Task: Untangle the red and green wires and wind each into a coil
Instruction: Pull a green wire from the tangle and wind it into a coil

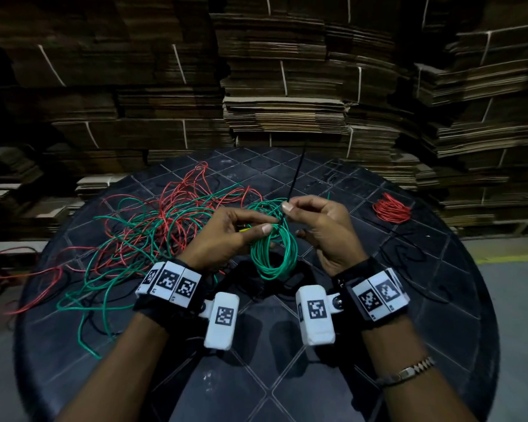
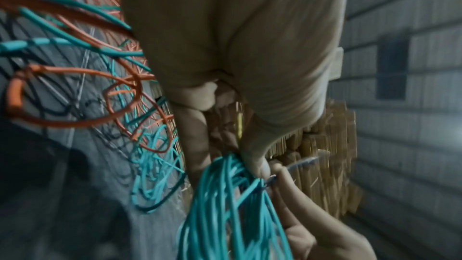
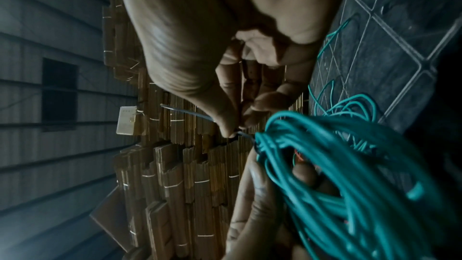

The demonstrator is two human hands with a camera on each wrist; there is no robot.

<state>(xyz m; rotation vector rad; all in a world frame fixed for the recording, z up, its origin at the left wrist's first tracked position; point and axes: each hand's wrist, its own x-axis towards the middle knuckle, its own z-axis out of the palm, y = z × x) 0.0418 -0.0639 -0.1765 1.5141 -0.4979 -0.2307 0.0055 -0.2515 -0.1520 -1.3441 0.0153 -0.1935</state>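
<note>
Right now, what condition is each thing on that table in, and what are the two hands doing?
green coil: wound, lifted off the table, being tied.
black cable tie: looped round the green coil, tail sticking up.
red coil: wound, lying alone.
tangle of red and green wire: loose, knotted.
left hand: holds the green coil.
right hand: pinches the tie.

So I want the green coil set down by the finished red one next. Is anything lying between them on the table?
Nothing visible does. The green coil hangs between the left hand and the right hand, which pinches a black tie; the table toward the red coil shows only bare dark top.
</note>
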